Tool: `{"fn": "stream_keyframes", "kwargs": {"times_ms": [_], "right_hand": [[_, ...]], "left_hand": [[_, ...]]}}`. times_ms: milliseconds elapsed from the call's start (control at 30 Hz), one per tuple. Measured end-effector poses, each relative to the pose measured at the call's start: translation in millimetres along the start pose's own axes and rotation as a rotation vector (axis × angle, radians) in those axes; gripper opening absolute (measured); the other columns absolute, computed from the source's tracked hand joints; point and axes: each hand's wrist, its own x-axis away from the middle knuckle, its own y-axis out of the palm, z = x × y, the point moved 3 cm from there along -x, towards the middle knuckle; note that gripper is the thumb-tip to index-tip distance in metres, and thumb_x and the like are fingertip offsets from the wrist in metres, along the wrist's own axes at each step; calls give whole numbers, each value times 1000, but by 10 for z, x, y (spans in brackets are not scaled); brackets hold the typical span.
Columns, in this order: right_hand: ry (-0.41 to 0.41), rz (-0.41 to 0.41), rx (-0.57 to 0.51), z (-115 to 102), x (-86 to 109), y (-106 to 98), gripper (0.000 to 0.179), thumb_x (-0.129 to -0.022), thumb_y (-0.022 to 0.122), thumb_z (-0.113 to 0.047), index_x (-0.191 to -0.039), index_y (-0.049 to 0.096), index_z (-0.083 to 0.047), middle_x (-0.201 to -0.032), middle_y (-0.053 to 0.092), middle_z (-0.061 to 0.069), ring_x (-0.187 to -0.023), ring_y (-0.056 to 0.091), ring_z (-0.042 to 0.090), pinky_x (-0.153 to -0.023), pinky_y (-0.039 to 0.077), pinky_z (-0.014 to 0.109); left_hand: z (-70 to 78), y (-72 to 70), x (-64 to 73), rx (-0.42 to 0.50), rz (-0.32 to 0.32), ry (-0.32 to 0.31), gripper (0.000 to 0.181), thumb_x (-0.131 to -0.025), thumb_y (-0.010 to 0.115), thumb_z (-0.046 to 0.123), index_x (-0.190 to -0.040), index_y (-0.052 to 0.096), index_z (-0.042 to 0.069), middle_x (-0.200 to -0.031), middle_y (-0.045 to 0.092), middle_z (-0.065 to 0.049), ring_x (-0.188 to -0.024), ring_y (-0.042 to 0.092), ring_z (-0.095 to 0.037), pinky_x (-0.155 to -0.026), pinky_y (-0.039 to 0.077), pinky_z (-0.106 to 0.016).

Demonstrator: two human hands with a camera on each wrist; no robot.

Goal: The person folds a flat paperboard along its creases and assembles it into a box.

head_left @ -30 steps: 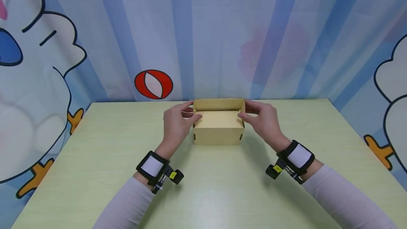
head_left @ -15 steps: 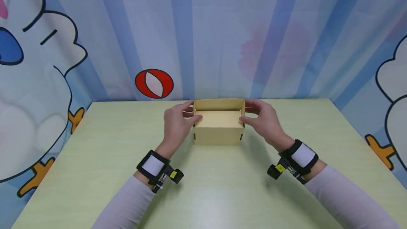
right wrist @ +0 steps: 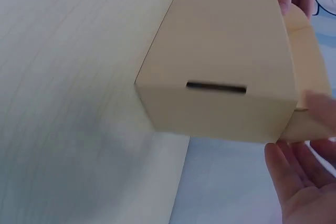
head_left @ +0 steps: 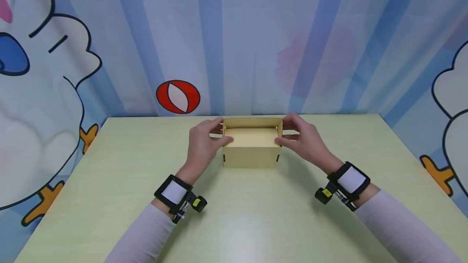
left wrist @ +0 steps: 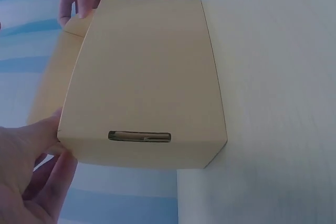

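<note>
A small tan cardboard box [head_left: 250,157] stands near the back of the table, its lid [head_left: 252,122] raised and leaning at the rear edge. My left hand [head_left: 202,145] grips the box's left rear corner, thumb over the top edge and fingers behind the lid's side. At the right rear corner my right hand [head_left: 308,143] holds the lid's side in much the same way. The left wrist view shows the box's front [left wrist: 142,72] with a slot near its end. In the right wrist view the right thumb is blurred against the lid flap [right wrist: 307,59].
The pale wooden table [head_left: 241,222] stretches out in front of the box. A striped blue curtain [head_left: 252,52] with cartoon prints hangs right behind the table's far edge. Each wrist carries a strapped camera, such as the left wrist camera [head_left: 198,203].
The lid's upper edge has come down a little and tilted forward. Both hands have shifted slightly with it, and the right wrist has moved a bit outward to the right.
</note>
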Motion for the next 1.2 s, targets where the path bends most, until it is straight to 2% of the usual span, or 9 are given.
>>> {"fn": "stream_keyframes", "kwargs": {"times_ms": [167, 300, 467, 600, 700, 833, 1067, 1200], "right_hand": [[-44, -11, -35, -131, 54, -29, 37, -87, 60, -12, -122, 50, -5, -115, 55, 11, -108, 54, 23, -85, 48, 28], [-46, -21, -59, -212, 82, -26, 46, -84, 63, -5, -128, 49, -4, -121, 53, 13, -109, 53, 25, -84, 49, 26], [-59, -20, -98, -123, 98, 2, 47, -79, 67, -2, -125, 54, -4, -122, 53, 12, -110, 52, 24, -82, 49, 26], [-88, -9, -95, 50, 79, 16, 47, -78, 69, -8, -124, 57, -11, -123, 54, 6, -110, 52, 18, -81, 50, 26], [-103, -5, -69, 158, 71, 18, 47, -78, 70, -16, -123, 57, -20, -123, 55, -1, -110, 52, 13, -81, 50, 26], [-159, -22, 8, 205, 80, 17, 50, -77, 71, -25, -124, 55, -28, -124, 54, -7, -113, 50, 10, -81, 50, 27], [-257, -49, 122, 219, 111, 11, 55, -74, 75, -21, -125, 55, -29, -127, 52, -9, -115, 49, 9, -81, 50, 24], [-310, -55, 165, 195, 125, 15, 54, -75, 75, -18, -125, 56, -25, -129, 52, -6, -115, 50, 10, -79, 51, 25]], "left_hand": [[-64, -3, 23, 23, -19, 32, 55, -66, 80, 25, -117, 63, 14, -93, 64, -1, -83, 62, -11, -61, 52, -18], [-102, -7, 40, 51, -25, 56, 57, -65, 80, 28, -118, 63, 15, -94, 63, -1, -85, 62, -14, -61, 52, -19], [-163, 7, 67, 101, -71, 49, 51, -68, 77, 33, -114, 64, 17, -98, 63, 2, -85, 62, -11, -64, 52, -20], [-209, 5, 87, 143, -126, 52, 53, -66, 76, 38, -113, 63, 19, -104, 61, 5, -89, 60, -11, -66, 53, -21], [-221, -6, 95, 164, -165, 80, 60, -63, 80, 37, -118, 60, 19, -112, 58, 4, -93, 59, -13, -68, 53, -23], [-240, -21, 103, 141, -193, 120, 70, -63, 82, 33, -126, 55, 20, -121, 57, 3, -98, 59, -17, -70, 53, -24], [-269, -31, 111, 86, -174, 163, 62, -64, 81, 32, -121, 61, 22, -110, 65, 3, -96, 59, -10, -69, 54, -27], [-291, -29, 121, 115, -167, 182, 59, -64, 80, 34, -119, 62, 21, -110, 65, 5, -96, 60, -8, -70, 53, -24]]}}
